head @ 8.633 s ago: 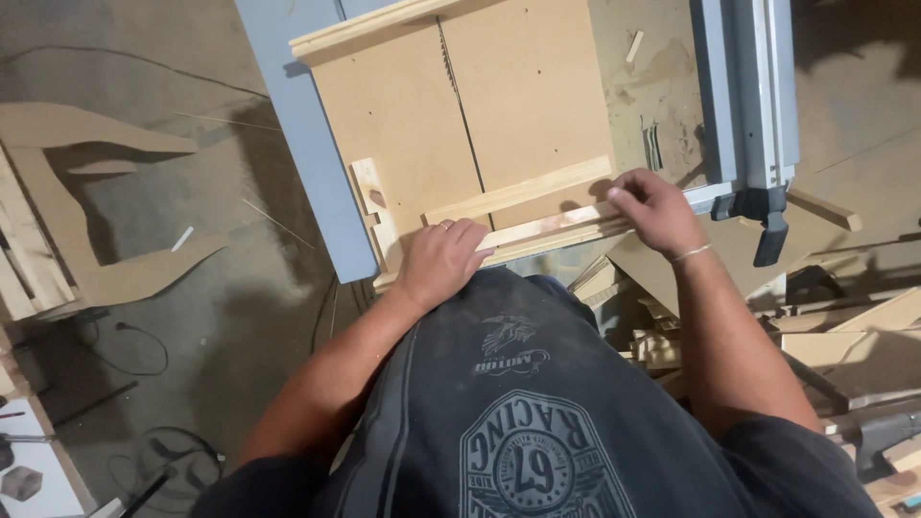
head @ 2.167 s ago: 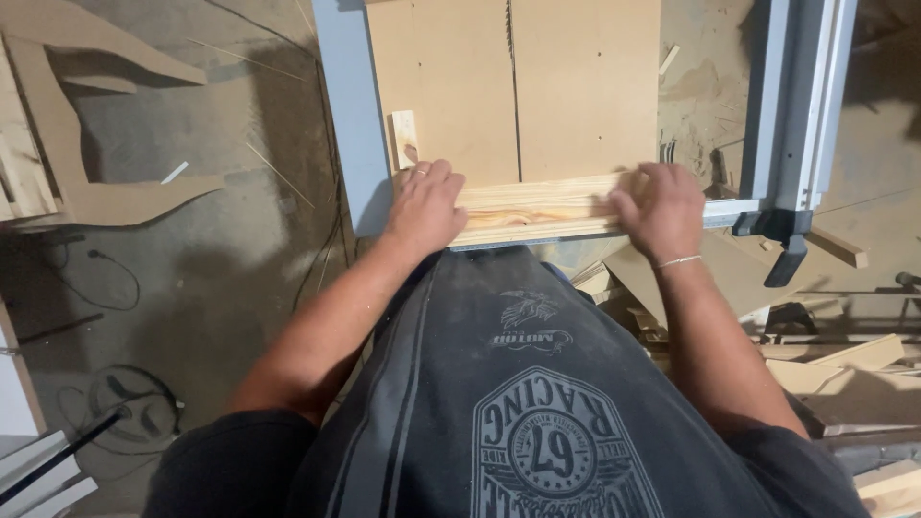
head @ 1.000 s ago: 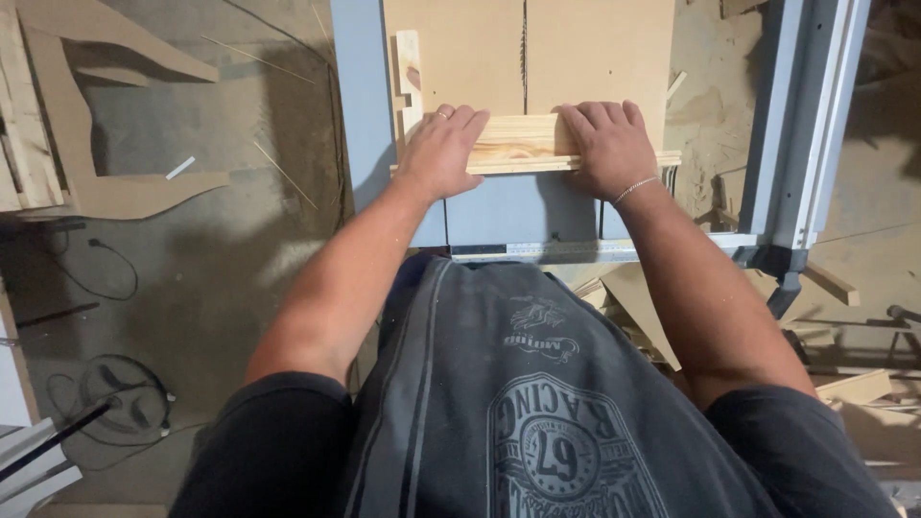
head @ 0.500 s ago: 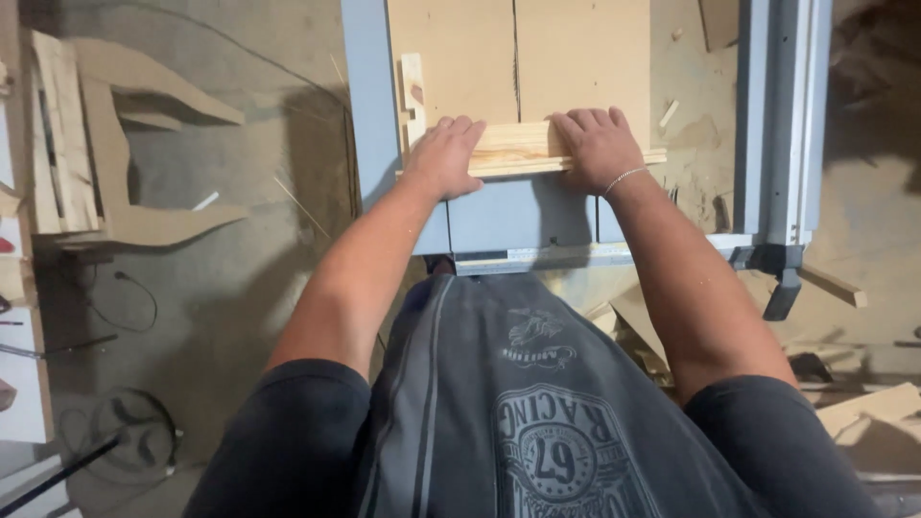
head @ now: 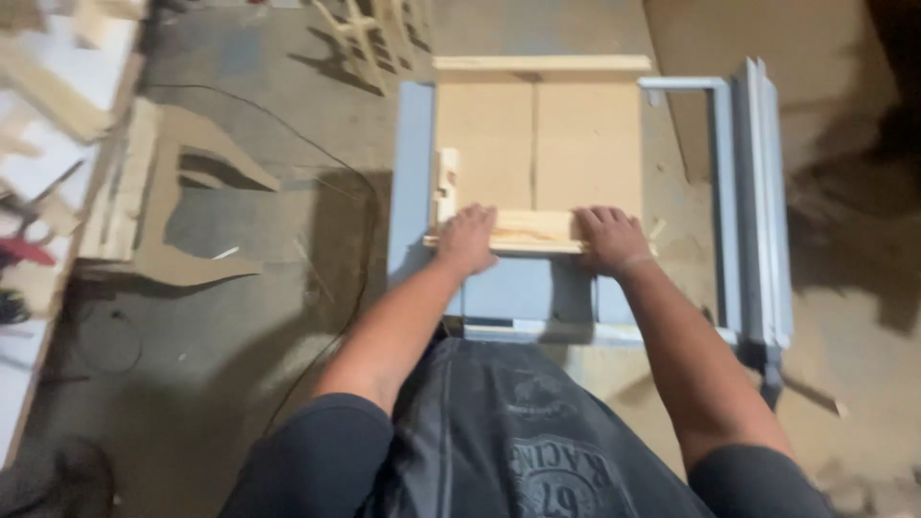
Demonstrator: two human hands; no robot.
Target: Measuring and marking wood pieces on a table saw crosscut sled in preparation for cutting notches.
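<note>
A light wooden rail [head: 535, 230] lies crosswise at the near edge of a brown board sled [head: 537, 144] on a grey-blue saw table [head: 523, 288]. My left hand [head: 470, 240] presses flat on the rail's left end. My right hand [head: 609, 238] presses flat on its right end. A thin slot runs down the middle of the sled toward the rail. A small pale wood block [head: 446, 182] stands along the sled's left edge, just beyond my left hand.
A grey metal fence and rails [head: 758, 201] run along the table's right side. Cut-out board scraps [head: 182, 221] lie on the concrete floor at the left, with a black cable [head: 355, 249] beside the table. A cluttered white bench [head: 38, 144] fills the far left.
Both hands have pushed the rail and sled away from me across the table. The camera has lifted, so the whole sled and its far fence show now.
</note>
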